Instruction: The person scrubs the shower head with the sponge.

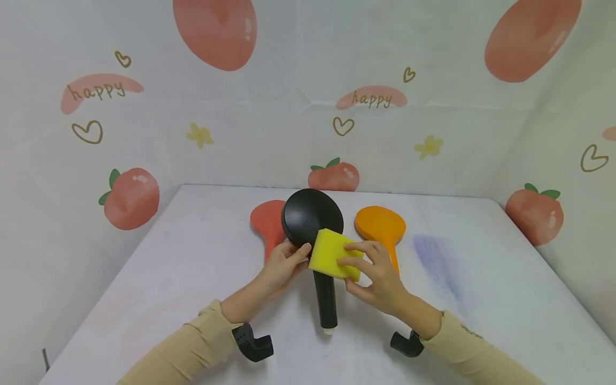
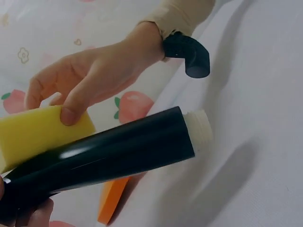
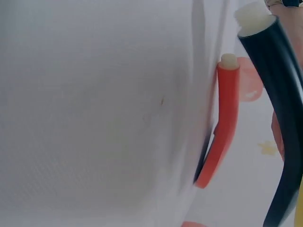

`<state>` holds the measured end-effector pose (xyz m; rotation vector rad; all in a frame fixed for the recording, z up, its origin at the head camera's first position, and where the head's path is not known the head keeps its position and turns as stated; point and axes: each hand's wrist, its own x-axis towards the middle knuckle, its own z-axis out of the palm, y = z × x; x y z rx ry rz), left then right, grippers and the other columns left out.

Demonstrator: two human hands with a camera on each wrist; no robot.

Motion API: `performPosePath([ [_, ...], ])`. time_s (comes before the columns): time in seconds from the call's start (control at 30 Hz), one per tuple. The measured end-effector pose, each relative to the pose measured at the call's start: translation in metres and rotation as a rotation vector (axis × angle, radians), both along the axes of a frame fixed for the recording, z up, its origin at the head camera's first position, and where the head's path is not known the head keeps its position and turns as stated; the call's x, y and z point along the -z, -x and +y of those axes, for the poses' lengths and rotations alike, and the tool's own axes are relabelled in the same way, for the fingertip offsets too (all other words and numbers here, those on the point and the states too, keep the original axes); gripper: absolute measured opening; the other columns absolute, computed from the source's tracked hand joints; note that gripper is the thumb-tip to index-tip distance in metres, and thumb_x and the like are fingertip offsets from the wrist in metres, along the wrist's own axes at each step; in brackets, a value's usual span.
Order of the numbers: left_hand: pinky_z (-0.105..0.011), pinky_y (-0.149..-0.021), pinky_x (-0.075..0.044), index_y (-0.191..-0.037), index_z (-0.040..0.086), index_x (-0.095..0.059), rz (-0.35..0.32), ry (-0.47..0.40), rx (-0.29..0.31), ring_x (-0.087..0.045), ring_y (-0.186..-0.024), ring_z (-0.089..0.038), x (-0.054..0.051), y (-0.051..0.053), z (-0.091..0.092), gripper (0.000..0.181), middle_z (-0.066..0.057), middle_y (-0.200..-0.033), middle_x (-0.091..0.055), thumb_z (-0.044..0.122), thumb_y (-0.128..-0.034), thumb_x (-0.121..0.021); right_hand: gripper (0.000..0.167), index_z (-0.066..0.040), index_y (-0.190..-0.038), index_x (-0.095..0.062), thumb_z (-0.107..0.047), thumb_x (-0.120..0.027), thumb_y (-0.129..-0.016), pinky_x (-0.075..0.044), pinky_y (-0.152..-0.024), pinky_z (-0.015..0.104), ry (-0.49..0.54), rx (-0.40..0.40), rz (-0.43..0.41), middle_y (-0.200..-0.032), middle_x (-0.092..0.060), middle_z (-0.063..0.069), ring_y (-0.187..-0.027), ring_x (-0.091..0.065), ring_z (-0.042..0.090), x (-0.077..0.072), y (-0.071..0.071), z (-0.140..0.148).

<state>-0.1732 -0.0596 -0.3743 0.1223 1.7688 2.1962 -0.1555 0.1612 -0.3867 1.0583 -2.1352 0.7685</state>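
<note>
A black handheld shower head (image 1: 312, 214) is raised over the table, its handle slanting down toward the near side. A pale threaded end shows on that handle in both wrist views. My left hand (image 1: 283, 263) grips the shower head at the neck, thumb on top. With bent fingers and thumb, my right hand (image 1: 377, 278) pinches a yellow sponge (image 1: 331, 254) that lies against the neck and upper handle. The left wrist view shows the sponge (image 2: 38, 132) along the black handle (image 2: 128, 146); the right wrist view catches only a sliver of it.
Behind my left hand lies a red shower head (image 1: 266, 220) on the white table (image 1: 202, 267). An orange one (image 1: 380, 223) lies behind my right hand. A bluish smudge (image 1: 438, 267) marks the table at right. A fruit-patterned cloth (image 1: 289, 123) hangs behind.
</note>
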Motion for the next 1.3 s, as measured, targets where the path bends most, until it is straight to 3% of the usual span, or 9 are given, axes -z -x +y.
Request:
performPosePath([
  [0.07,-0.025,-0.088,-0.053,-0.130,-0.006,-0.045,-0.006,0.001,-0.042,-0.059,-0.093,-0.008,0.000,0.001,0.001,0.038,-0.008,-0.115,-0.059,0.010,-0.0957,-0.050,0.017,-0.017,-0.100,-0.066,-0.026,-0.058,-0.087,-0.039,-0.088,0.039,-0.003,-0.002,0.014,-0.114,-0.057,0.010,-0.104,-0.044,0.025,0.000,0.000,0.000],
  [0.17,-0.025,-0.088,-0.053,-0.132,-0.002,-0.045,-0.013,0.004,-0.075,-0.061,-0.094,-0.008,0.001,0.001,0.001,0.041,-0.014,-0.121,-0.059,0.010,-0.0940,-0.054,0.029,-0.016,-0.100,-0.067,-0.036,-0.047,-0.093,-0.038,-0.088,0.040,-0.004,-0.006,0.042,-0.114,-0.058,0.010,-0.104,-0.044,0.026,0.000,0.001,-0.001],
  [0.37,-0.024,-0.086,-0.054,-0.131,-0.001,-0.046,-0.042,-0.005,-0.126,-0.062,-0.092,-0.008,0.001,0.004,0.002,0.042,-0.012,-0.117,-0.061,0.011,-0.0924,-0.057,0.032,-0.017,-0.099,-0.068,-0.036,-0.043,-0.094,-0.039,-0.085,0.041,-0.029,-0.019,0.118,-0.112,-0.059,0.010,-0.101,-0.045,0.028,0.003,-0.002,-0.003],
  [0.6,-0.021,-0.082,-0.055,-0.130,-0.003,-0.044,-0.041,-0.070,-0.173,-0.064,-0.087,-0.006,-0.001,0.008,0.002,0.040,0.000,-0.103,-0.063,0.010,-0.0934,-0.055,0.023,-0.022,-0.099,-0.068,-0.033,-0.048,-0.092,-0.045,-0.083,0.033,-0.163,-0.160,0.178,-0.112,-0.060,0.004,-0.100,-0.046,0.026,0.010,-0.016,-0.002],
  [0.8,-0.023,-0.082,-0.055,-0.130,-0.004,-0.042,-0.017,-0.104,-0.174,-0.066,-0.083,-0.004,0.000,0.008,0.001,0.039,0.004,-0.097,-0.062,0.007,-0.0945,-0.051,0.022,-0.023,-0.099,-0.068,-0.027,-0.050,-0.088,-0.043,-0.078,0.029,-0.242,-0.282,0.298,-0.109,-0.062,0.002,-0.098,-0.047,0.025,0.012,-0.022,-0.003],
  [0.97,-0.021,-0.079,-0.055,-0.129,-0.002,-0.044,-0.035,-0.114,-0.166,-0.065,-0.081,-0.004,-0.001,0.007,0.001,0.037,0.005,-0.093,-0.063,0.007,-0.0941,-0.052,0.024,-0.022,-0.096,-0.069,-0.028,-0.046,-0.090,-0.042,-0.078,0.034,-0.189,-0.209,0.322,-0.107,-0.062,0.004,-0.096,-0.047,0.027,0.005,-0.012,-0.003],
  [1.17,-0.020,-0.079,-0.055,-0.133,0.000,-0.041,-0.050,-0.104,-0.136,-0.064,-0.085,-0.003,-0.004,0.004,0.001,0.040,0.005,-0.097,-0.062,0.005,-0.0946,-0.051,0.029,-0.015,-0.094,-0.070,-0.033,-0.046,-0.092,-0.039,-0.080,0.039,-0.029,-0.068,0.244,-0.105,-0.061,0.010,-0.095,-0.046,0.029,-0.002,0.006,-0.002],
  [1.3,-0.019,-0.079,-0.055,-0.134,0.000,-0.041,-0.042,-0.093,-0.124,-0.064,-0.084,-0.004,-0.005,0.003,0.000,0.042,0.005,-0.099,-0.063,0.008,-0.0946,-0.052,0.030,-0.014,-0.094,-0.070,-0.034,-0.047,-0.092,-0.039,-0.081,0.039,0.007,-0.050,0.225,-0.106,-0.060,0.011,-0.095,-0.045,0.028,-0.003,0.008,-0.004],
])
